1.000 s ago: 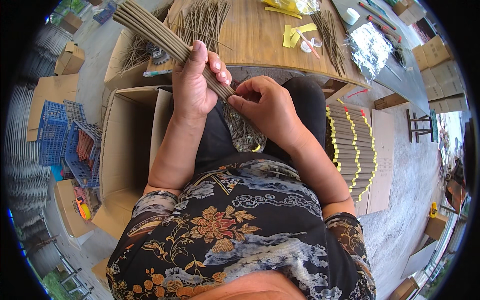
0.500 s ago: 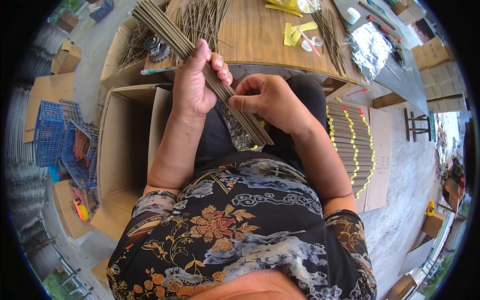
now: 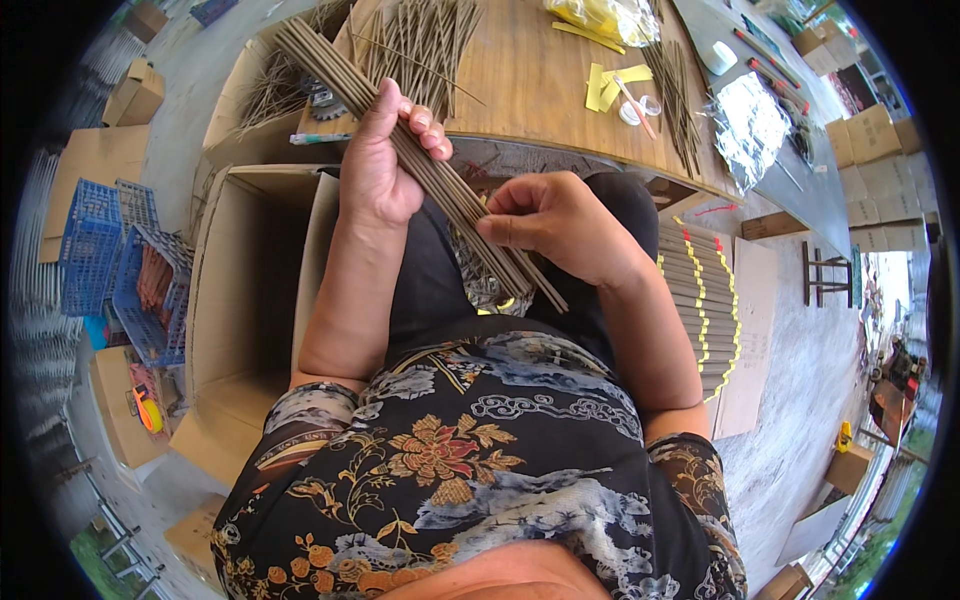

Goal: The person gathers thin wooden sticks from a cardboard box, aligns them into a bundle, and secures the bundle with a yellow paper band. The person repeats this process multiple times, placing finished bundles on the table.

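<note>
A loose bundle of thin brown incense sticks (image 3: 450,185) slants across my lap, its upper end over the table and its lower end near my waist. My left hand (image 3: 380,170) is closed around its middle, thumb on top and fingertips curled over the far side. Lower on the bundle, my right hand (image 3: 565,225) pinches at the sticks between thumb and bent fingers. At the lower end, a few sticks stand slightly apart from the others. How many sticks the right fingertips hold cannot be made out.
More loose sticks (image 3: 425,50) lie on the wooden table (image 3: 530,90), with yellow paper strips (image 3: 598,88) and crumpled foil (image 3: 748,128) farther right. Banded stick bundles (image 3: 690,300) lie to my right. An open cardboard box (image 3: 235,290) and blue crates (image 3: 150,310) stand left.
The bundle's lower end has fanned out, with a few sticks now splitting off to the right. My right hand has shifted slightly right and down. The left hand keeps its hold.
</note>
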A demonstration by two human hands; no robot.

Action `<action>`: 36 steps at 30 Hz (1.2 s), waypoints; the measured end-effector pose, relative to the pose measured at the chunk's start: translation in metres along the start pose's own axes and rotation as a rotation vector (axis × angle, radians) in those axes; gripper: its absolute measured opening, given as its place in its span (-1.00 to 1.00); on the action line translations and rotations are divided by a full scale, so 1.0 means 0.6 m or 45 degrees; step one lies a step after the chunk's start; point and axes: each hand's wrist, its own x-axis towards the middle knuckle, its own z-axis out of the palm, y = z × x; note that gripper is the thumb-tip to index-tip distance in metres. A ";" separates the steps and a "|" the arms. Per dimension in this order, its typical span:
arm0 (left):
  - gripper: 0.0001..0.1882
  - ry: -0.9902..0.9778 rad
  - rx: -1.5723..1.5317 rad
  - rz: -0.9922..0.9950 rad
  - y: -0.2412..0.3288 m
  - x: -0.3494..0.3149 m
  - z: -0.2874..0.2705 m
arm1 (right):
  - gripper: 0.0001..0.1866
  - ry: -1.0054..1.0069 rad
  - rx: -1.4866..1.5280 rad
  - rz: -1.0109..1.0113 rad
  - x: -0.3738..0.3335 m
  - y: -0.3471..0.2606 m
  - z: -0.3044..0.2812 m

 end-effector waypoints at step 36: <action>-0.64 0.114 -0.155 0.177 0.110 0.102 -0.109 | -0.73 0.429 -0.656 0.019 0.414 0.144 -0.131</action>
